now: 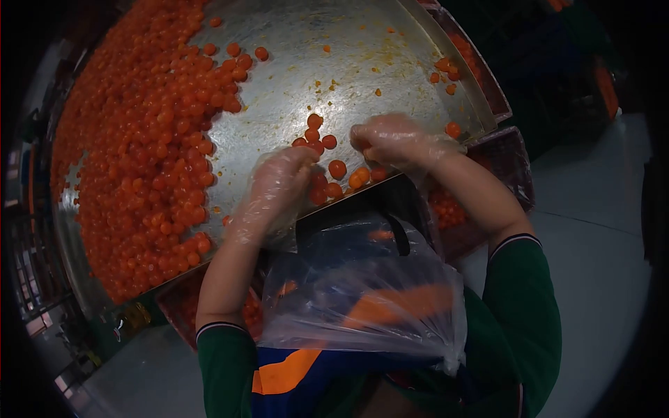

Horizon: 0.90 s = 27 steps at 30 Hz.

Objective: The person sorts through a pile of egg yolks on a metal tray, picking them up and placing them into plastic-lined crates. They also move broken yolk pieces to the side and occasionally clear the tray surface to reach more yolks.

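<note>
Both hands wear clear plastic gloves over the metal table [279, 90]. My left hand [279, 182] is closed, its fingertips beside a small group of orange balls [315, 145] near the table's front edge; whether one is pinched is too small to tell. To the right, my right hand [390, 141] is curled closed just above the table, and what it holds, if anything, is hidden. Between and below the hands lie more orange balls [337, 169], some a lighter orange [359, 177]. A large heap of orange balls [150, 167] covers the table's left side.
Crates with orange balls stand beyond the right rim [481, 76], below the right forearm [449, 209] and under the front edge at left [185, 310]. A few balls [446, 67] lie near the right rim. A clear plastic apron [362, 292] covers my front.
</note>
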### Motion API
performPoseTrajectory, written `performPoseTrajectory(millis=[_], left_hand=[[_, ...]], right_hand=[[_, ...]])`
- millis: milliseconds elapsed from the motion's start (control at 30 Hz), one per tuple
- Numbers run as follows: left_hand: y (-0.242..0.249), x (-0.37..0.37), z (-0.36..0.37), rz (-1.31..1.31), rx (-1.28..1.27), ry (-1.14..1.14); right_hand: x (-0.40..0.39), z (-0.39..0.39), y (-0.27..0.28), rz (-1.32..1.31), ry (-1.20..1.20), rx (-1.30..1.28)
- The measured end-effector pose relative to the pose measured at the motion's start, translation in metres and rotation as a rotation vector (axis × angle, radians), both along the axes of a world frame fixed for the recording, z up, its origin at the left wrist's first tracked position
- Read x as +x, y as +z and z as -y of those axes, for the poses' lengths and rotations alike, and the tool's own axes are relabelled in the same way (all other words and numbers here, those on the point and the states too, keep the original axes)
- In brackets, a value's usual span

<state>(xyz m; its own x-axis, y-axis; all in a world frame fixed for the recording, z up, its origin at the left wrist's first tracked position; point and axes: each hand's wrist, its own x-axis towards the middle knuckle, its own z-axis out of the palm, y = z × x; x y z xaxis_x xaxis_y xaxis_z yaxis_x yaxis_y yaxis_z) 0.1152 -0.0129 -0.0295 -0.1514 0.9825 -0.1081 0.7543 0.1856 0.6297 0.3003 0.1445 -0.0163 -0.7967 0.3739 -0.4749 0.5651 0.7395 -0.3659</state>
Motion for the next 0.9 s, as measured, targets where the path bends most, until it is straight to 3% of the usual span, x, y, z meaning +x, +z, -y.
performPoseTrajectory(millis=[33,67,100,167,200,267,300,367,400,433,467,500,567,600,667,700,733,767,800,833,900], left_hand=[[0.0,0.009,-0.006,-0.137,0.204,-0.167],[0.002,0.018,-0.012,-0.137,0.206,-0.172],[0.014,0.03,-0.02,-0.214,0.045,-0.247],[0.013,0.037,-0.035,-0.333,-0.184,-0.364],[0.005,0.033,-0.038,-0.335,-0.177,-0.368],[-0.007,0.023,-0.041,0.229,-0.09,-0.048],[-0.001,0.026,-0.045,0.582,-0.279,0.256],[-0.001,0.027,-0.053,1.291,-0.305,0.523],[0.001,0.033,-0.055,1.288,-0.312,0.499],[0.005,0.042,-0.056,1.574,-0.235,0.578],[0.007,0.05,-0.059,1.861,-0.161,0.656],[-0.038,0.035,-0.06,2.351,-0.031,0.158],[-0.037,0.041,-0.053,2.184,0.234,0.153],[-0.018,0.039,-0.05,2.131,0.257,0.317],[-0.038,-0.005,-0.036,2.185,0.19,0.269],[-0.028,-0.014,-0.031,2.392,0.148,0.064],[-0.024,-0.025,-0.025,2.4,0.157,0.103],[-0.022,-0.035,-0.018,2.406,0.168,0.142],[-0.017,-0.042,-0.011,2.396,0.186,0.157],[-0.015,-0.045,-0.006,2.397,0.219,0.175],[-0.013,-0.052,0.005,2.337,0.251,0.237]], right_hand=[[-0.001,-0.008,0.0,0.001,-0.068,-0.089],[0.001,-0.022,-0.021,-0.148,-0.07,-0.135],[0.004,-0.026,-0.016,-0.147,-0.073,-0.132],[0.011,-0.034,-0.004,-0.419,-0.663,-0.936],[0.013,-0.048,-0.011,-0.581,-0.798,-1.037],[0.03,-0.064,-0.031,-1.129,-0.78,-1.495],[0.025,-0.064,-0.031,-1.255,-0.751,-1.51],[0.001,-0.033,-0.012,-1.389,-0.873,-1.422],[-0.017,-0.019,-0.016,-1.358,-0.84,-1.208],[-0.029,0.012,0.01,-1.08,-0.931,-1.026],[-0.041,0.021,-0.011,-1.092,-0.55,-0.696],[-0.054,0.02,-0.005,-0.74,-0.027,-0.077],[-0.065,0.035,-0.019,-0.977,0.092,0.139],[-0.058,0.036,-0.015,-1.042,0.067,0.219],[-0.019,0.022,0.021,-0.833,-0.005,0.239],[0.004,0.017,0.042,-0.655,-0.193,0.278],[0.029,0.01,0.054,-0.473,-0.368,0.32],[0.056,-0.007,0.035,-0.362,-0.43,0.555],[0.059,-0.018,0.074,0.235,-0.571,0.412],[0.084,-0.026,0.056,0.244,-0.547,0.569],[0.107,-0.042,0.018,0.24,-0.492,0.401]])
